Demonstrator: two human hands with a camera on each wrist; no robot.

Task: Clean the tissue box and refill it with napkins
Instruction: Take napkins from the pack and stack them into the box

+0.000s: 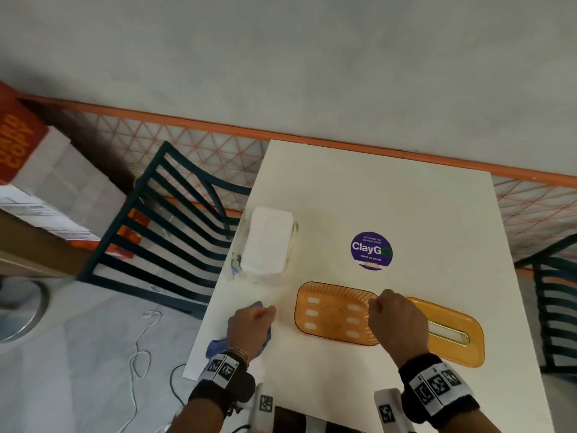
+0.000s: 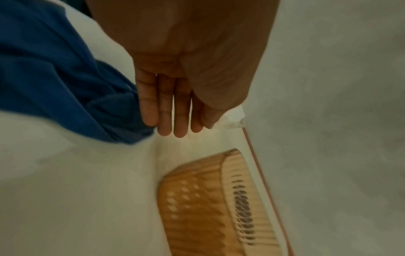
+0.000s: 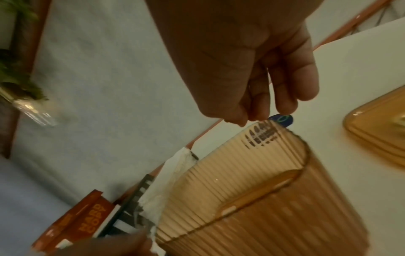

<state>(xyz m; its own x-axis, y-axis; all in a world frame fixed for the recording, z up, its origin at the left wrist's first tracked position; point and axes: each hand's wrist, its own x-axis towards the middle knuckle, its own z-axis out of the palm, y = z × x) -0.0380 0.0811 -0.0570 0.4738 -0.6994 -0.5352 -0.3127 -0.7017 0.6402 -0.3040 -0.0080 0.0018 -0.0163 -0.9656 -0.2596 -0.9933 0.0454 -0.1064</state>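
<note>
The ribbed orange tissue box base (image 1: 334,314) lies open side up on the white table (image 1: 374,198), and it looks empty. Its orange lid (image 1: 452,335) with a slot lies just right of it. A wrapped stack of white napkins (image 1: 268,242) stands at the table's left edge. My left hand (image 2: 173,112) hovers with straight fingers beside the crumpled blue cloth (image 2: 54,78), holding nothing. My right hand (image 3: 256,117) hangs over the box's rim (image 3: 271,124), fingertips bunched together. Whether they pinch the rim is unclear.
A purple round sticker (image 1: 371,250) marks the table's middle. A dark slatted chair (image 1: 168,232) stands to the left and another chair (image 1: 555,301) to the right. Boxes (image 1: 46,189) are stacked at far left, and white cables (image 1: 140,354) lie on the floor.
</note>
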